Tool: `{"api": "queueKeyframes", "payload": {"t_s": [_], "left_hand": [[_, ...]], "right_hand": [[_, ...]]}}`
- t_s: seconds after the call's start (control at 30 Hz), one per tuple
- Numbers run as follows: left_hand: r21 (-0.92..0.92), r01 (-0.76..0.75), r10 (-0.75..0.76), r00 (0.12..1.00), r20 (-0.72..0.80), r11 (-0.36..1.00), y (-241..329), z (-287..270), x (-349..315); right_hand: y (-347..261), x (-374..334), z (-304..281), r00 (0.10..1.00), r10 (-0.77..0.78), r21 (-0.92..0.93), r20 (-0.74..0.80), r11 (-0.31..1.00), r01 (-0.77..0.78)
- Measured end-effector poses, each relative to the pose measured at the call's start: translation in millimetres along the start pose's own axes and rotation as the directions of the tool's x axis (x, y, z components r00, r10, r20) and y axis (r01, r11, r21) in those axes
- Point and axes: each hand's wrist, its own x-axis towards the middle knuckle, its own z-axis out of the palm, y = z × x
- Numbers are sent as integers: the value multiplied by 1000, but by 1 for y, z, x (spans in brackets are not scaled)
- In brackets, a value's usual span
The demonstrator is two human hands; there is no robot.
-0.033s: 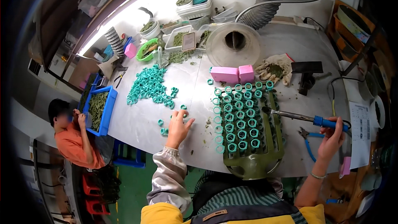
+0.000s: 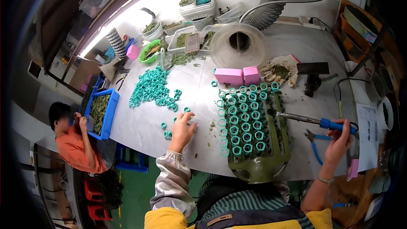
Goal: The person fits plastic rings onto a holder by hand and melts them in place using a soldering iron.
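- Grip of the bare left hand (image 2: 181, 132): fingers loosely curled above the pale grey counter (image 2: 127, 121), thumb standing apart from them, with nothing visible in between (the underside of the palm is hidden).
- Just beyond those fingertips, on the side away from the body, lies a small teal plastic ring (image 2: 187, 109); the left hand is plainly the nearer one, the right being well apart from it.
- A few loose teal rings (image 2: 168, 135) lie to the left of the left hand, near it.
- Grip of the bare right hand (image 2: 339, 139): narrow, fingers wrapped about the blue handle of a slim iron with a metal shaft (image 2: 299, 118).
- This iron's long axis runs from the right hand leftward and slightly away from the body, bringing its dark tip to the right part of the rack; whether tip and rack touch, I cannot tell.
- Between the hands sits that rack, olive-green, slotted and plastic (image 2: 254, 167), its long axis pointing away from the body, rows of teal rings filling mostly its left part.
- Farther out, a broad heap of teal rings (image 2: 151, 85) lies left of and beyond the left hand; two pink blocks (image 2: 229, 76) sit at the rack's far end.
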Motion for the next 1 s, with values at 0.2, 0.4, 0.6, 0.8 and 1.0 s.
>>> {"api": "queueKeyframes", "payload": {"t_s": [0.2, 0.4, 0.6, 0.8, 1.0], "left_hand": [[-652, 344, -173, 934, 313, 676, -13, -8, 6], [-565, 73, 171, 915, 366, 822, 86, -14, 16], [-390, -558, 631, 771, 81, 732, 180, 55, 26], [-296, -609, 669, 722, 177, 736, 190, 93, 41], [-298, -616, 677, 714, 179, 729, 187, 92, 43]], "right_hand": [[-6, -5, -5, 1000, 2, 2, 16, 1000, -2], [-5, -6, -6, 1000, 2, -3, 0, 1000, -2], [-1, -8, 7, 998, -45, -44, 38, 998, 47], [16, -7, 15, 998, -17, 12, 66, 1000, 16], [7, -9, 11, 998, -57, -104, 15, 993, 58]]}}
